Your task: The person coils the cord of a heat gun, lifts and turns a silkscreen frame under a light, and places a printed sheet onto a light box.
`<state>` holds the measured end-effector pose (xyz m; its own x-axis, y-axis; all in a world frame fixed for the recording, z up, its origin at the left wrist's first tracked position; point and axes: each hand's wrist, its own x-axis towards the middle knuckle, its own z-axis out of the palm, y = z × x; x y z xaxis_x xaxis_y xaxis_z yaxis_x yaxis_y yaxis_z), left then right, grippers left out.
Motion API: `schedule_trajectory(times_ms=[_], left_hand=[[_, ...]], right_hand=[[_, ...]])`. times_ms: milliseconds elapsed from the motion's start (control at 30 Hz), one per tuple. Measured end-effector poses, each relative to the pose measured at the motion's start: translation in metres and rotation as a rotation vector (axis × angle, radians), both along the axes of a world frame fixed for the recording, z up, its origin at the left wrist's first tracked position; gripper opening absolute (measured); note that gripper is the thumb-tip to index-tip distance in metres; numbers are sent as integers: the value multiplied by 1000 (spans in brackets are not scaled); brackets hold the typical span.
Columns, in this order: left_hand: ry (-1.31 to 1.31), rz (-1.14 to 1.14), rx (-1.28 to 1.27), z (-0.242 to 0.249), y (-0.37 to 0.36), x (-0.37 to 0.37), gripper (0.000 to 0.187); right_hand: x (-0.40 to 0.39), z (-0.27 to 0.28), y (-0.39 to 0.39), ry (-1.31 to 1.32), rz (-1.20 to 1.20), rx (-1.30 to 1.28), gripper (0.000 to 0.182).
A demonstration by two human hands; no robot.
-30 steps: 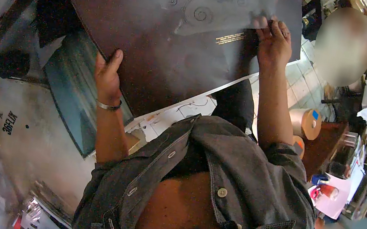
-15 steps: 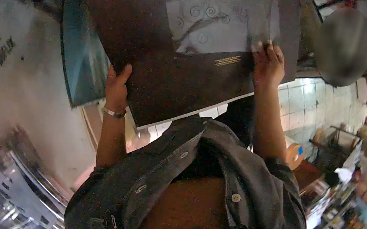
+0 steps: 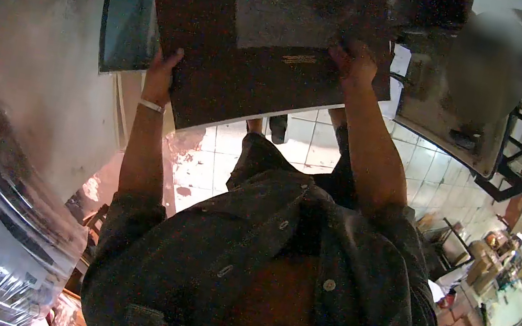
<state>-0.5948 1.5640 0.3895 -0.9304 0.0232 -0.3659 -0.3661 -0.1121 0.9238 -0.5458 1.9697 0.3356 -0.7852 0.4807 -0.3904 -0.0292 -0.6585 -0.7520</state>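
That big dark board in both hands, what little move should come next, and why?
Probably lower the dark board a little and level it. The left hand and the right hand each grip an edge, arms stretched out, and it hangs tilted above the tiled floor.

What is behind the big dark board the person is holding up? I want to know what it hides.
Behind the dark board, a teal panel sticks out past its left edge, against a pale wall. Tiled floor shows below. Whatever lies directly behind the board is covered.
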Motion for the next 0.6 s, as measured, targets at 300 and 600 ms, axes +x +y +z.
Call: schedule_trajectory(times_ms=[300,600], left_hand=[[148,-129,-372,-43,-24,-16,66],[742,-92,-1257,-53,3,-66,81]], right_hand=[[7,-54,30,-198,298,536,34],[4,-46,1,-441,319,485,34]])
